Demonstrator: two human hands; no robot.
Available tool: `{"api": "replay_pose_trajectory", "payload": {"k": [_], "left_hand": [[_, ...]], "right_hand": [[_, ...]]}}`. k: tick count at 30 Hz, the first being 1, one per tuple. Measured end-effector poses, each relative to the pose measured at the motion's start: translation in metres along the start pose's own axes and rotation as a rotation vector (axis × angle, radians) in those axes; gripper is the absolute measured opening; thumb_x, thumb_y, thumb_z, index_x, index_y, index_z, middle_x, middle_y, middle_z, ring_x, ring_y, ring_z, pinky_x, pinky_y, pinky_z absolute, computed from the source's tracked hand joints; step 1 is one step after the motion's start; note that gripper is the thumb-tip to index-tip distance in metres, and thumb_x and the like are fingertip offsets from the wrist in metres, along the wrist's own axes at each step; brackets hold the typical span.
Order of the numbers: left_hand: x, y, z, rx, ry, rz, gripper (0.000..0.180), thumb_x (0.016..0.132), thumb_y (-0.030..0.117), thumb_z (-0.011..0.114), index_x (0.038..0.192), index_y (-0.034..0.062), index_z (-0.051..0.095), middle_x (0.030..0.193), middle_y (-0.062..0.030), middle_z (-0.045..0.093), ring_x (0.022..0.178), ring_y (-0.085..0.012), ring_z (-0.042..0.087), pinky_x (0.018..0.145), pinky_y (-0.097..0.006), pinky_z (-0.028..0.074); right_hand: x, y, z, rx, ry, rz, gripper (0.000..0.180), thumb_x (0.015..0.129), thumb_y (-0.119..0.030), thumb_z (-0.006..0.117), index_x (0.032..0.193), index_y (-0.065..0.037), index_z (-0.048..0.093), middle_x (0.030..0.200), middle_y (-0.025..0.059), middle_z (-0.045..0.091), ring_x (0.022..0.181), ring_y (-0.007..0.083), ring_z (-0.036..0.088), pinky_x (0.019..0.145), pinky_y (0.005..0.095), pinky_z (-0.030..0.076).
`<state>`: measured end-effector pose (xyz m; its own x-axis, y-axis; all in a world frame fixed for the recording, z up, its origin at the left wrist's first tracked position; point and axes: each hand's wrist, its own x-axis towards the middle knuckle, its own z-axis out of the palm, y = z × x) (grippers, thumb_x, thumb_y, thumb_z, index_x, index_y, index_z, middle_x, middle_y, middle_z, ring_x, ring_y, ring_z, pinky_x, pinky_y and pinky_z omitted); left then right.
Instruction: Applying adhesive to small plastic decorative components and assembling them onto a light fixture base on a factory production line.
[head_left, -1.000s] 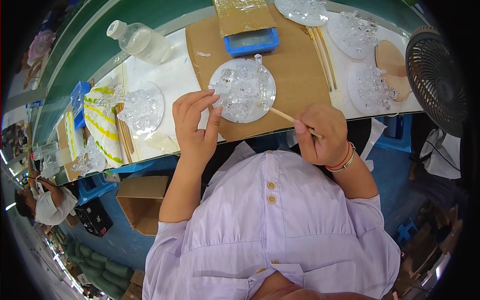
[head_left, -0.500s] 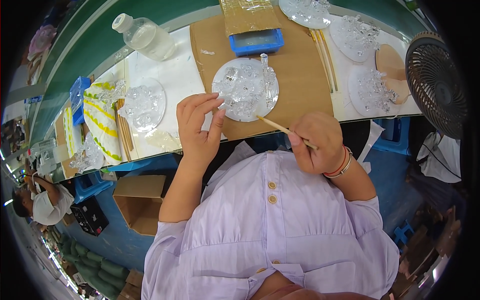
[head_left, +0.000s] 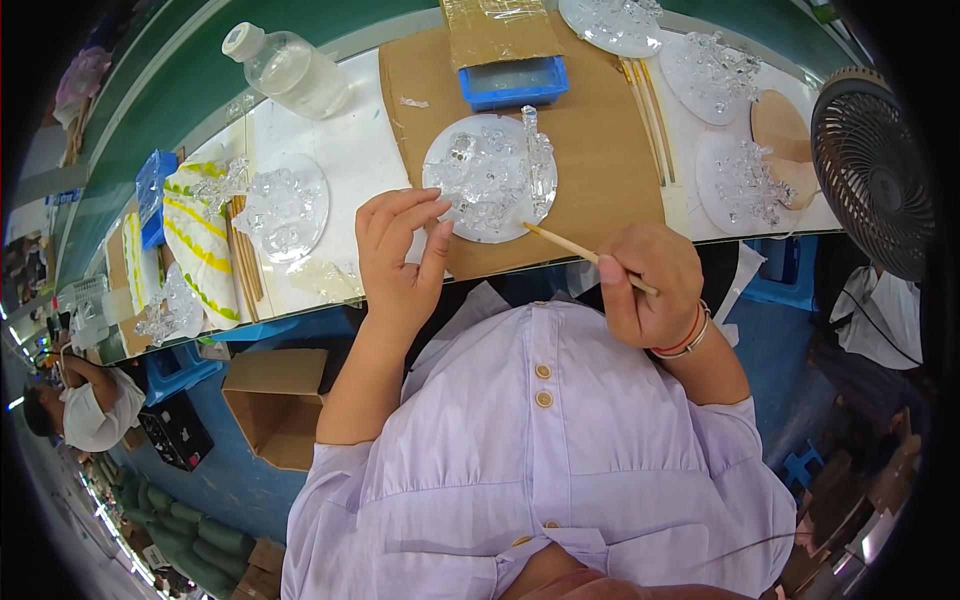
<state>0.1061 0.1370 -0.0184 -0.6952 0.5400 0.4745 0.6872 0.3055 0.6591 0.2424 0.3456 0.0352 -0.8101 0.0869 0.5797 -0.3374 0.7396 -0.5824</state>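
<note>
A round white plate [head_left: 508, 230] lies on a sheet of brown cardboard in front of me, heaped with small clear plastic pieces [head_left: 485, 180]. One longer clear piece [head_left: 541, 165] stretches along the heap's right side. Between the thumb and fingers of my right hand [head_left: 648, 280] is a thin wooden stick [head_left: 570, 246], its darker tip at the plate's lower right rim. My left hand [head_left: 402, 245] hovers by the plate's left edge, fingers apart and curved, the fingertips close to the clear pieces. Nothing shows in that hand.
Beyond the plate sits a blue tray [head_left: 513, 85] partly under a cardboard flap. A clear bottle [head_left: 295, 75] stands back left, a black fan [head_left: 872, 170] right. More plates of clear pieces, wooden sticks [head_left: 648, 115] and a yellow-striped cloth [head_left: 203, 240] flank it. Another person [head_left: 100, 410] is far left.
My right hand has shifted slightly right, and the stick's tip has moved a little right and up along the plate's rim. My left hand has barely moved.
</note>
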Motion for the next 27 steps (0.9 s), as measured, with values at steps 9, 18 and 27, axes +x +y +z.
{"api": "replay_pose_trajectory", "payload": {"k": [9,18,27], "left_hand": [[0.002,0.006,-0.002,0.01,-0.004,0.022,0.02,0.079,0.005,0.07,0.099,0.0087,0.068,0.106,-0.005,0.066,0.101,-0.0262,0.055,0.089,-0.035,0.043],[0.002,0.01,0.002,-0.028,-0.006,0.027,0.019,0.08,0.006,0.07,0.099,0.0081,0.068,0.106,-0.0054,0.066,0.101,-0.0263,0.055,0.088,-0.035,0.043],[0.024,0.021,-0.003,-0.034,-0.039,0.118,0.025,0.079,-0.003,0.066,0.101,0.0075,0.068,0.107,-0.0069,0.066,0.101,-0.0267,0.055,0.087,-0.035,0.044]], "right_hand": [[-0.001,0.004,0.004,0.06,-0.017,-0.036,0.008,0.083,0.001,0.059,0.079,-0.002,0.053,0.067,0.0114,0.059,0.052,0.0258,0.055,0.05,0.0332,0.042],[0.003,0.022,-0.009,-0.098,0.062,0.014,0.005,0.086,0.003,0.058,0.084,0.0,0.055,0.071,0.0124,0.061,0.057,0.0249,0.058,0.052,0.0307,0.043],[0.008,0.038,-0.006,-0.083,0.093,-0.001,0.004,0.087,0.002,0.058,0.087,0.0,0.055,0.071,0.0121,0.061,0.056,0.025,0.058,0.052,0.0306,0.044]]}}
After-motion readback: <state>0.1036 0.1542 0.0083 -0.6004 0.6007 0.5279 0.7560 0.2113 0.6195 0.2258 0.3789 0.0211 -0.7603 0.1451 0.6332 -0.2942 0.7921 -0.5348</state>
